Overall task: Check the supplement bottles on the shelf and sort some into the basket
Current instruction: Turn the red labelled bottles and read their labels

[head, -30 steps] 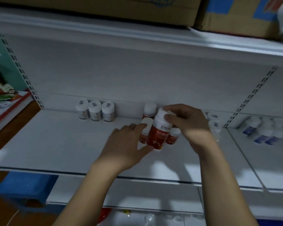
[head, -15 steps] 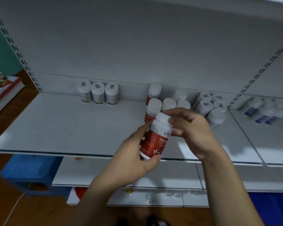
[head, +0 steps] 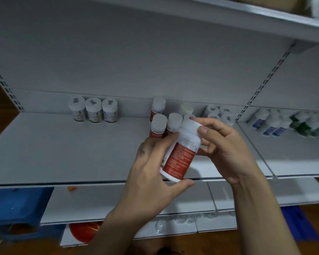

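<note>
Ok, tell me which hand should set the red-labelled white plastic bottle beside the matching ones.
Left, probably. The left hand grips the red-labelled white plastic bottle by its body and base, nearest the matching bottles; the right hand only pinches its cap.

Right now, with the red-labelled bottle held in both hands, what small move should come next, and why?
Probably hold the red-labelled bottle steady and read its small print. The left hand grips its base, the right hand pinches its white cap, and the printed side faces the camera, so checking likely comes before sorting.
</note>
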Tool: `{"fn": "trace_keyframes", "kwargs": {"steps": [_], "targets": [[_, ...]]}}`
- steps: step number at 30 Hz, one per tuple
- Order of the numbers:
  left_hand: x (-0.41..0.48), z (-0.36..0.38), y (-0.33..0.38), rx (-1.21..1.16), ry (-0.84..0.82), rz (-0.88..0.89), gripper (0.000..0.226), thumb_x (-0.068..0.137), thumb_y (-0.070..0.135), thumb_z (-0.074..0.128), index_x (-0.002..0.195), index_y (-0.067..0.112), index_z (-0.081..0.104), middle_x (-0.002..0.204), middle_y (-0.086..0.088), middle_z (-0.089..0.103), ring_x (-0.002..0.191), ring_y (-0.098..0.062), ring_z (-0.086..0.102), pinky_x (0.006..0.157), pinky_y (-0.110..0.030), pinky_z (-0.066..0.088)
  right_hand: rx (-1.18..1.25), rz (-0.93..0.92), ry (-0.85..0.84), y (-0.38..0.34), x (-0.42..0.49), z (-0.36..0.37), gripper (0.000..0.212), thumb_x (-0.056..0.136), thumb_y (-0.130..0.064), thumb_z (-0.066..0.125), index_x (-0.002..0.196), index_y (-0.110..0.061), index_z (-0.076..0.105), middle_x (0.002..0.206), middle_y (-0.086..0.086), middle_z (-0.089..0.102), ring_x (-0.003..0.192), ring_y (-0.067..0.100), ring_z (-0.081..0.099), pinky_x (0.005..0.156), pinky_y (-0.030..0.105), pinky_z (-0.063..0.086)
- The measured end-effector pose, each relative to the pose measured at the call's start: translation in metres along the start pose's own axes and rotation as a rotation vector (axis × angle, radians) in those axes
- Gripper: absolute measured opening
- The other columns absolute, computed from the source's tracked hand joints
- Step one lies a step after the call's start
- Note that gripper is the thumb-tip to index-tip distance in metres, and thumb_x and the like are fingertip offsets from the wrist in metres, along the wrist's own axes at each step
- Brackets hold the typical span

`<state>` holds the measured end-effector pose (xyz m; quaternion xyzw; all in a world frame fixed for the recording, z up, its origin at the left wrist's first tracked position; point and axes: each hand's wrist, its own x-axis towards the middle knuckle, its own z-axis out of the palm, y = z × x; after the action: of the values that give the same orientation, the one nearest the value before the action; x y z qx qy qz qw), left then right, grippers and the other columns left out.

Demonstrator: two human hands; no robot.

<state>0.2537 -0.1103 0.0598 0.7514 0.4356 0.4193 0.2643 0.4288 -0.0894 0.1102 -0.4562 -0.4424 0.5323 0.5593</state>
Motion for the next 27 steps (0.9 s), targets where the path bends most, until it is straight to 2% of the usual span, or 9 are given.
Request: {"fn": "trace_keyframes", "kwargs": {"steps": [3,7,10,13,15,19,23,27], "targets": [[-0.001,-0.002,0.002,-0.031,0.001,-0.023,0.097,0.049,0.058,0.086,0.131,0.055,0.035,0.118,0.028,0.038,0.112,0.002,0.043,0.088,-0.007,0.038,0.014,0.01,-0.011,-0.001,0.0,0.004,0.019,0.075,-0.015,0.063,0.09,-0.015,0.073,0.084,0.004,0.071,0.069,0.013,0.066,0.059,0.026,0.054],[-0.005,-0.005,0.002,-0.061,-0.004,-0.04,0.099,0.042,0.06,0.087,0.123,0.065,0.032,0.118,0.03,0.037,0.111,0.008,0.041,0.087,-0.001,0.035,0.001,0.02,-0.032,0.002,0.001,0.008,0.019,0.074,-0.015,0.062,0.089,-0.015,0.073,0.081,0.001,0.071,0.063,0.01,0.064,0.057,0.025,0.053],[-0.008,-0.007,0.004,-0.074,-0.021,-0.054,0.1,0.039,0.06,0.088,0.118,0.071,0.027,0.117,0.034,0.034,0.107,0.01,0.042,0.085,-0.002,0.038,-0.035,0.021,-0.047,0.002,0.002,0.011,0.017,0.074,-0.015,0.062,0.083,-0.02,0.076,0.082,0.001,0.071,0.067,0.012,0.065,0.057,0.026,0.052],[-0.008,-0.009,0.004,-0.086,-0.049,-0.081,0.106,0.035,0.057,0.091,0.113,0.072,0.021,0.116,0.036,0.031,0.104,0.009,0.044,0.082,-0.008,0.044,-0.09,-0.002,-0.094,0.002,0.002,0.011,0.02,0.075,-0.014,0.062,0.086,-0.021,0.077,0.094,0.004,0.072,0.083,0.019,0.067,0.061,0.031,0.054],[-0.009,-0.009,0.003,-0.084,-0.072,-0.114,0.111,0.031,0.056,0.092,0.11,0.071,0.015,0.115,0.035,0.03,0.103,0.008,0.046,0.081,-0.013,0.048,-0.132,-0.023,-0.123,0.002,0.001,0.012,0.021,0.075,-0.013,0.061,0.087,-0.021,0.077,0.095,0.002,0.072,0.088,0.019,0.067,0.065,0.034,0.056],[-0.008,-0.007,0.0,-0.1,-0.098,-0.124,0.118,0.03,0.056,0.094,0.111,0.068,0.009,0.115,0.03,0.036,0.102,0.01,0.05,0.08,-0.015,0.049,-0.168,-0.04,-0.162,-0.001,0.001,0.012,0.022,0.075,-0.013,0.062,0.088,-0.023,0.078,0.091,-0.004,0.072,0.085,0.012,0.067,0.064,0.031,0.056],[-0.005,-0.008,-0.001,-0.115,-0.119,-0.11,0.118,0.032,0.053,0.094,0.112,0.067,0.008,0.116,0.03,0.035,0.101,0.008,0.051,0.079,-0.015,0.05,-0.183,-0.03,-0.161,-0.001,0.004,0.012,0.022,0.074,-0.014,0.063,0.088,-0.023,0.078,0.093,-0.002,0.072,0.086,0.013,0.067,0.065,0.034,0.057],[-0.004,-0.012,-0.003,-0.143,-0.125,-0.109,0.119,0.033,0.049,0.095,0.118,0.061,0.013,0.119,0.022,0.037,0.1,0.006,0.051,0.08,-0.016,0.05,-0.154,-0.017,-0.146,-0.002,0.006,0.016,0.021,0.074,-0.013,0.063,0.085,-0.022,0.078,0.093,0.0,0.072,0.083,0.015,0.068,0.06,0.031,0.056]]}}
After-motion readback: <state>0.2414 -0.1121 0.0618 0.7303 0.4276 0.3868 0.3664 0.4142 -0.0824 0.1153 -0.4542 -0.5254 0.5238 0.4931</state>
